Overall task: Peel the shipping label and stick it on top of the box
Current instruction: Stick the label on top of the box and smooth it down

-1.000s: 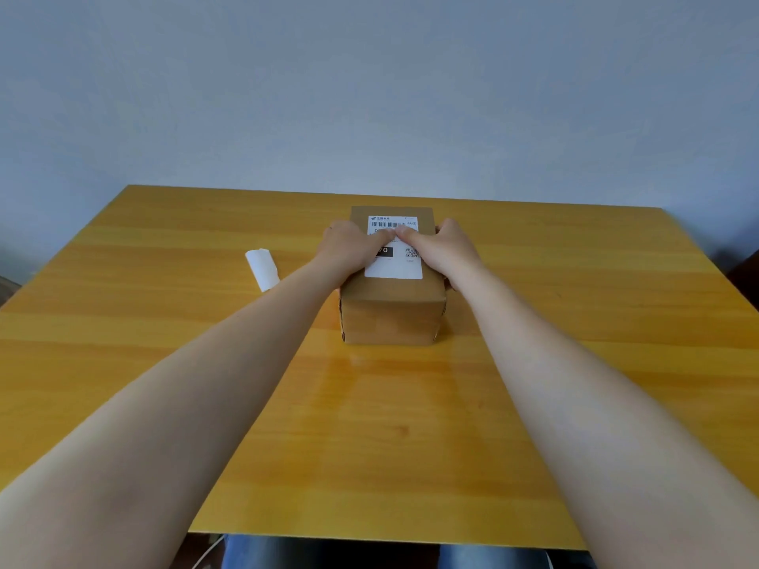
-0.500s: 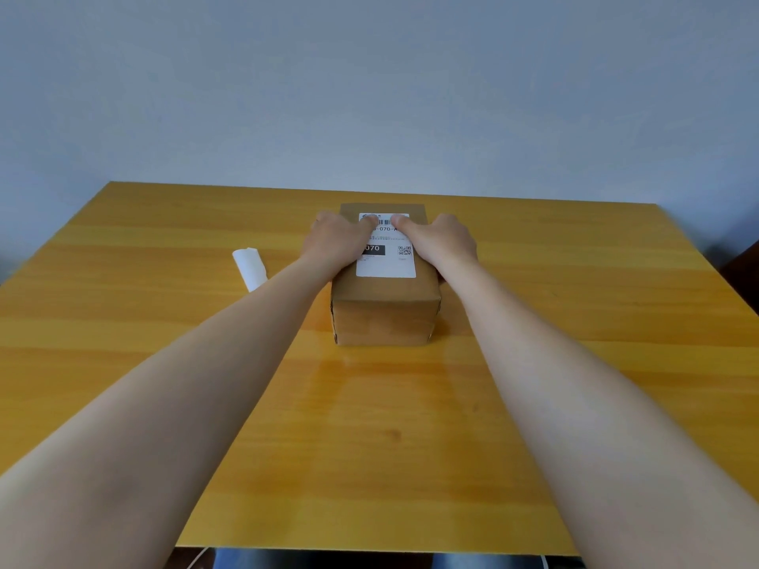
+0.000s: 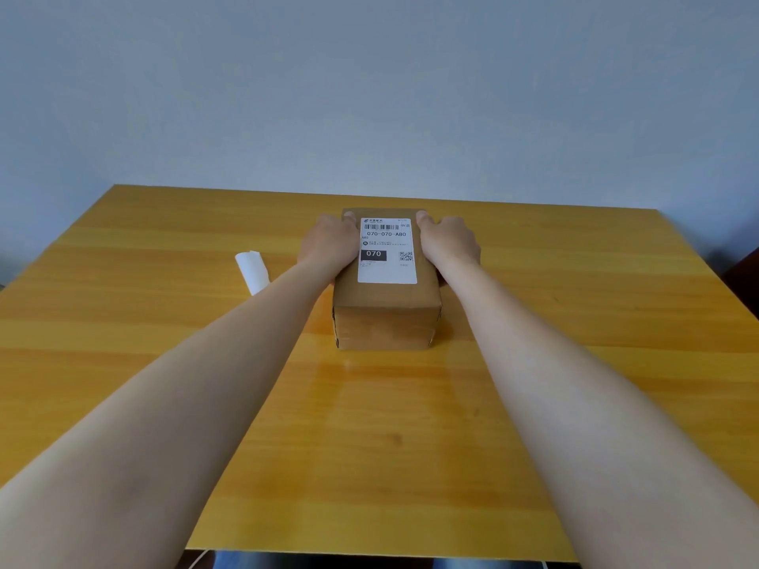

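- Box: brown cardboard, closed, sits on yellow wood tabletop, approx centre, long side running away from camera.
- Label: white shipping label, flat on top of box, fully visible btwn the two hands. Barcode at far end, "070-070-A80" under it, black block w/ "070" on left, QR code on right. Near end of label blank. Brown margin of box top shows on all sides of label.
- Left hand: on left edge of box, palm down, fingers curled over box's left side, thumb tip touching box top at far-left corner, just beside label. Gripping box, not on label.
- Right hand: mirrors it on right edge of box, thumb tip on box top at far-right corner, fingers wrapped down right side. Also gripping box. Can't tell how hard either hand presses.
- Both forearms bare, reach in from near edge of tabletop toward box.
- Backing paper: white curled strip, on tabletop left of box, apart from it, partly hidden behind left forearm.
- Wall: plain pale grey-blue, behind far edge of tabletop.
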A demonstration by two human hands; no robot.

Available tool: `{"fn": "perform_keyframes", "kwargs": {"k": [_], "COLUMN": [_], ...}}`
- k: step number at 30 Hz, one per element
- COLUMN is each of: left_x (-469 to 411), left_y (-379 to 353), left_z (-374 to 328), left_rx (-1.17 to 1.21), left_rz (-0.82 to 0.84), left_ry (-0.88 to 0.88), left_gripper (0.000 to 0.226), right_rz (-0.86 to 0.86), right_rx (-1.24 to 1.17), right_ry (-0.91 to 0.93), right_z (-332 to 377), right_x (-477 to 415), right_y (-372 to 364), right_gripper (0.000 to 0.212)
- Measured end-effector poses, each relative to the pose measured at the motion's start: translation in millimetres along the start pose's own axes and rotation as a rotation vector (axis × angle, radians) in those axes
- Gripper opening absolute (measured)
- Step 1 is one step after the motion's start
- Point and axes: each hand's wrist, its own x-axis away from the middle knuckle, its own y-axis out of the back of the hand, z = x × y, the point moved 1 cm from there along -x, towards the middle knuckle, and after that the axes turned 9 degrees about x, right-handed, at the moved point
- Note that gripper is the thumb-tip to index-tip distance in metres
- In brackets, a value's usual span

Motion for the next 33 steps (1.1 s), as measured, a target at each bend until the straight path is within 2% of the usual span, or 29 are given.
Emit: {"fn": "perform_keyframes", "kwargs": {"k": [6,10,12,16,24,28,31,33], "left_x": [6.6,17.7,27.0,37.6,31.3,28.3,20.3,14.3], "left_y": [2.2,2.0,-1.5,-5.0,-6.9,-3.8,-2.8,-2.5], "left_z": [1.8,-0.1,-3.0,-4.3,-7.5,-15.5,-16.7,-15.7], "left_rx": [0.097,0.203,0.126,-0.104,-0.183,-0.232,-0.282,-0.304], "left_rz": [0.028,0.122,0.138,0.096,0.011,-0.029,-0.05,-0.055], "left_ry": [0.047,0.071,0.044,-0.014,0.011,0.016,0.0,-0.025], "left_gripper": [0.055,0.092,0.096,0.093,0.082,0.085,0.094,0.089], "right_rz": [0.045,0.198,0.229,0.159,-0.006,-0.049,-0.064,-0.059], "right_rx": [-0.025,-0.084,-0.04,0.107,0.316,0.377,0.435,0.428], "right_ry": [0.036,0.05,0.07,0.122,0.129,0.108,0.114,0.111], "right_z": [-1.8,4.3,6.6,9.5,22.9,29.4,31.7,31.3], "right_x": [3.0,21.0,30.3,37.4,34.2,27.5,20.6,15.5], "right_y": [2.2,5.5,3.0,-2.3,0.5,4.1,5.3,5.7], "right_gripper": [0.048,0.07,0.077,0.081,0.081,0.084,0.074,0.07]}}
